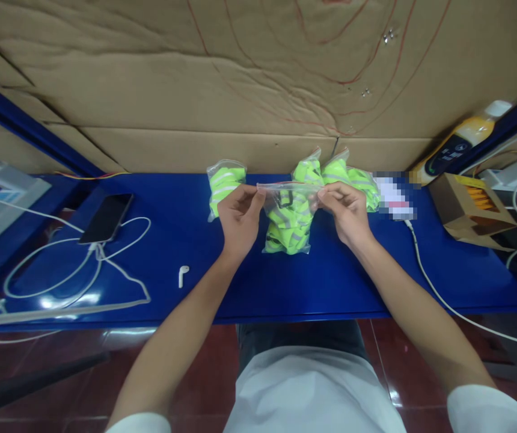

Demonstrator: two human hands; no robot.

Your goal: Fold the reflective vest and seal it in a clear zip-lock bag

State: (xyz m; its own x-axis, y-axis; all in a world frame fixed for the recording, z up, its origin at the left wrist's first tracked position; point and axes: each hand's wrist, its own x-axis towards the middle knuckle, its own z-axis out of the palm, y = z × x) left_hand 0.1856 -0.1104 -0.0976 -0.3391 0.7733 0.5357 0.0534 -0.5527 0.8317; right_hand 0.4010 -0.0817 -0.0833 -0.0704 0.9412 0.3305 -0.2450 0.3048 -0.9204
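Observation:
Between my hands is a clear zip-lock bag (289,225) holding folded neon-yellow fabric with grey reflective strips and a black buckle. My left hand (241,218) pinches the left end of the bag's top edge. At the right end of that edge, my right hand (346,211) pinches with thumb and fingers. The top edge is stretched straight between them, and the bag hangs or rests low over the blue shelf. Behind my left hand lies a similar filled bag (226,180). More such bags (337,171) sit behind my right hand.
On the blue shelf (222,294) lie a white earbud (183,275) and a phone (106,218) with looping white cables. To the right are a pixelated patch, an open cardboard box (470,210) and a leaning juice bottle (461,141). A cardboard wall (150,90) closes the back.

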